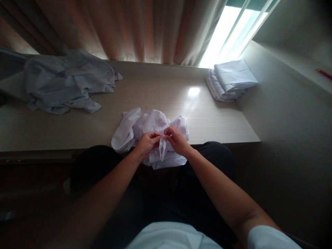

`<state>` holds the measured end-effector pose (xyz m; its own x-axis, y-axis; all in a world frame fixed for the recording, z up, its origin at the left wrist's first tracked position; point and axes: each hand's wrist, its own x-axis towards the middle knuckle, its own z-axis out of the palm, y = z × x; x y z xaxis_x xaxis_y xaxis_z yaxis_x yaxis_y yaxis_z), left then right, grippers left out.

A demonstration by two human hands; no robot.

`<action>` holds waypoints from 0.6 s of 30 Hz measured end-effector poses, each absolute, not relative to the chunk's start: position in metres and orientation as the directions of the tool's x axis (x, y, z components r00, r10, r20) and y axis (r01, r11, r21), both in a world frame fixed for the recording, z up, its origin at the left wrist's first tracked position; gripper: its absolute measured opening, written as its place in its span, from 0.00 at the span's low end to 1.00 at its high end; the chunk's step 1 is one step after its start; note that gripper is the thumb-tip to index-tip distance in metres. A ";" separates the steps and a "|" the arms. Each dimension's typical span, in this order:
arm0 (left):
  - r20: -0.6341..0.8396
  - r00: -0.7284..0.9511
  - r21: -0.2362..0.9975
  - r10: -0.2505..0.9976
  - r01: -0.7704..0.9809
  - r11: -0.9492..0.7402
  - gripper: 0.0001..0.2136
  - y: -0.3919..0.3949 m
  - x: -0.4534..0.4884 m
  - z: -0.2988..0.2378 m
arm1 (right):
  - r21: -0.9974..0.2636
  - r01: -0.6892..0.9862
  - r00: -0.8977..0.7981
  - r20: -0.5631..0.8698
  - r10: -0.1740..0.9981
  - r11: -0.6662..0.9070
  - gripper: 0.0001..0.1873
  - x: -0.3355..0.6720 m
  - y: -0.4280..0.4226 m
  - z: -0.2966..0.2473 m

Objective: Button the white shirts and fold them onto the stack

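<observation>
Bunched white cloth (153,121) sits at the centre of the frame, spilling over the near edge of the worktop (137,95). The left hand (148,142) and right hand (177,139) pinch a narrow edge of it, fingers nearly meeting; light, close grips should keep that edge steady and uncreased.

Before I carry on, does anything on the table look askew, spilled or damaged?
No spill or damage shows. The folded white stack at the far right looks slightly askew: its top piece overhangs the layers below. The bright patch looks like reflected light. The white cloth pinched in both hands hangs over the table's near edge.
</observation>
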<state>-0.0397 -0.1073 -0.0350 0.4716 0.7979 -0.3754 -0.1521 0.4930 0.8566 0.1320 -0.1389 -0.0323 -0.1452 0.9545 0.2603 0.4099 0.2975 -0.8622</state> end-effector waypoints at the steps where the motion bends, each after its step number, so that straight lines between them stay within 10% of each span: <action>1: -0.372 0.475 0.858 0.798 -0.152 0.490 0.16 -0.107 -0.040 -0.035 | -0.861 0.412 -0.143 0.262 0.954 0.298 0.04 0.132 -0.139 -0.032; 18: -0.364 0.649 0.842 0.668 -0.078 0.534 0.14 -0.098 -0.050 -0.027 | -0.894 0.323 -0.144 0.276 0.950 0.309 0.04 0.131 -0.140 -0.030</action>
<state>-0.0503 -0.0979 -0.0269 0.6488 0.6682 -0.3640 -0.0779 0.5341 0.8418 0.1311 -0.1402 -0.0302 -0.1436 0.9503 0.2764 0.3234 0.3090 -0.8944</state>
